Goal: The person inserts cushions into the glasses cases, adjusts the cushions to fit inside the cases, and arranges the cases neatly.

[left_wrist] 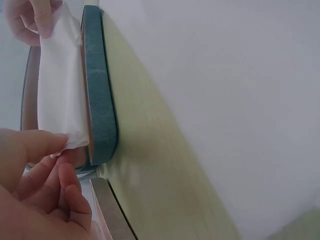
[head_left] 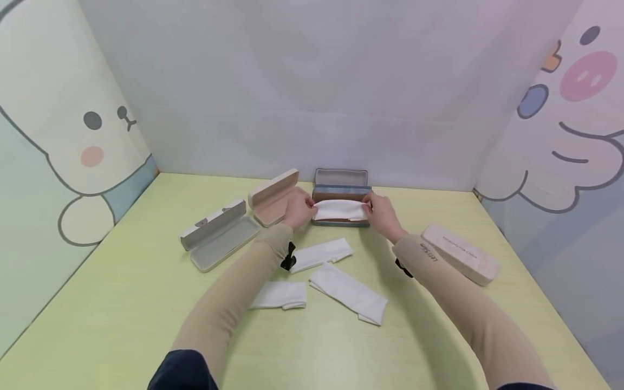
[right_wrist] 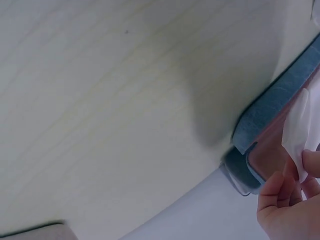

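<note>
A folded white cloth (head_left: pixel 341 209) is held stretched between both hands, over the open blue glasses case (head_left: pixel 333 223) with a brown lining at the back of the table. My left hand (head_left: pixel 298 210) pinches the cloth's left end between thumb and fingers. At the other end, my right hand (head_left: pixel 382 216) pinches it the same way. In the left wrist view the cloth (left_wrist: pixel 62 90) lies along the blue case (left_wrist: pixel 101 95), above its lining. The right wrist view shows the right hand (right_wrist: pixel 290 210) gripping the cloth's end beside the case's corner.
Left of the blue case stand an open pink glasses case (head_left: pixel 273 197) and an open grey one (head_left: pixel 224 244). A closed pale case (head_left: pixel 460 254) lies at right. Three folded white cloths (head_left: pixel 322 253) lie in front. A grey-lined shell (head_left: pixel 341 177) sits behind, near the wall.
</note>
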{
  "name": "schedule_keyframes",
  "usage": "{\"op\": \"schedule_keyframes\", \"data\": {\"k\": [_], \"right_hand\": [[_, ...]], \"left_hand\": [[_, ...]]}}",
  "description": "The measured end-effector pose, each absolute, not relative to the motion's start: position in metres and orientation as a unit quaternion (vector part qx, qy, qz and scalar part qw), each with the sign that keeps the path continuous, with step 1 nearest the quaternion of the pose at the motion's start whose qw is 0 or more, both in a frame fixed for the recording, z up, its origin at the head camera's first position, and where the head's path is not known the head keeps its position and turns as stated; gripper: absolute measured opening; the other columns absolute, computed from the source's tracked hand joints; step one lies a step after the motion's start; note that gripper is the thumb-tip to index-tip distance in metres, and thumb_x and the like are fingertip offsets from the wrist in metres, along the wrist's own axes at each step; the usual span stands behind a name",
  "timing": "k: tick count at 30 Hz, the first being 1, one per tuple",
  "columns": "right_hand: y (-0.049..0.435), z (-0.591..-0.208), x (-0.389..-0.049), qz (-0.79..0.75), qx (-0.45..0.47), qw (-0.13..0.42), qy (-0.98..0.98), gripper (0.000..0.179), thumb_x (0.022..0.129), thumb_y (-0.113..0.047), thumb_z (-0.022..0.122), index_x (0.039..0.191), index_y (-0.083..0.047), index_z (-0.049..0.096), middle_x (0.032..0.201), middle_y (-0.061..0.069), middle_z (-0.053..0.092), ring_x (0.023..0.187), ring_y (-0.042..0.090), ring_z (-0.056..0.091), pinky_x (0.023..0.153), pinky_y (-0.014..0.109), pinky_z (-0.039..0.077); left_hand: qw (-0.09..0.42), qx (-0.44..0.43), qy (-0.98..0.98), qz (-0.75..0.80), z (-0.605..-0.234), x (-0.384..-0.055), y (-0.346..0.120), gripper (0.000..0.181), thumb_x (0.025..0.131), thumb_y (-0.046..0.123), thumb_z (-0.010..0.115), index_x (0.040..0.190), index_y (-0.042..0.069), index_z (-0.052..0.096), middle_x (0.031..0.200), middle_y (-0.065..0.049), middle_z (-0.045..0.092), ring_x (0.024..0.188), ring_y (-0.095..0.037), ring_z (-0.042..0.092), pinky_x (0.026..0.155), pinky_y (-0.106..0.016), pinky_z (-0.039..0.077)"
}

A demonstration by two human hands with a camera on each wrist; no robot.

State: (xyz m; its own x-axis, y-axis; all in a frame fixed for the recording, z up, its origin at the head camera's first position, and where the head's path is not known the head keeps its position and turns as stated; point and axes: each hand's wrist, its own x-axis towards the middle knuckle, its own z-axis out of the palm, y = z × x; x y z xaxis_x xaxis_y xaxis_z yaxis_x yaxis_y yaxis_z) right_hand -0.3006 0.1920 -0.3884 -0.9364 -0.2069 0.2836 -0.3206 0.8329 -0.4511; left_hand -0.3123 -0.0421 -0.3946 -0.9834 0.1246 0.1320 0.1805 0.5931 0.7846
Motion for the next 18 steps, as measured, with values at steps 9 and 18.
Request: {"op": "schedule_keyframes", "data": {"k": [9,18], "right_hand": [[0.190,-0.399,-0.302,0.238,0.129,0.093,-0.958,0.017,0.095,-0.004,0.054,0.106,0.008,0.060,0.098,0.025,0.066,0.089,0.038,0.057,0.083,0.047,0.044],[0.189,-0.405,-0.303,0.236,0.106,0.063,-0.964,0.019,0.097,-0.007,0.052,0.111,0.005,0.057,0.105,0.026,0.065,0.096,0.039,0.053,0.088,0.048,0.043]], "left_hand": [[0.035,-0.065,-0.915,-0.396,-0.397,-0.311,-0.038,0.010,0.086,0.006,0.065,0.083,-0.003,0.067,0.083,-0.015,0.066,0.075,-0.022,0.056,0.074,-0.034,0.048],[0.052,-0.086,-0.932,-0.349,-0.402,-0.312,-0.033,0.010,0.086,0.004,0.061,0.080,-0.001,0.067,0.085,-0.016,0.069,0.078,-0.027,0.060,0.076,-0.038,0.049]]}}
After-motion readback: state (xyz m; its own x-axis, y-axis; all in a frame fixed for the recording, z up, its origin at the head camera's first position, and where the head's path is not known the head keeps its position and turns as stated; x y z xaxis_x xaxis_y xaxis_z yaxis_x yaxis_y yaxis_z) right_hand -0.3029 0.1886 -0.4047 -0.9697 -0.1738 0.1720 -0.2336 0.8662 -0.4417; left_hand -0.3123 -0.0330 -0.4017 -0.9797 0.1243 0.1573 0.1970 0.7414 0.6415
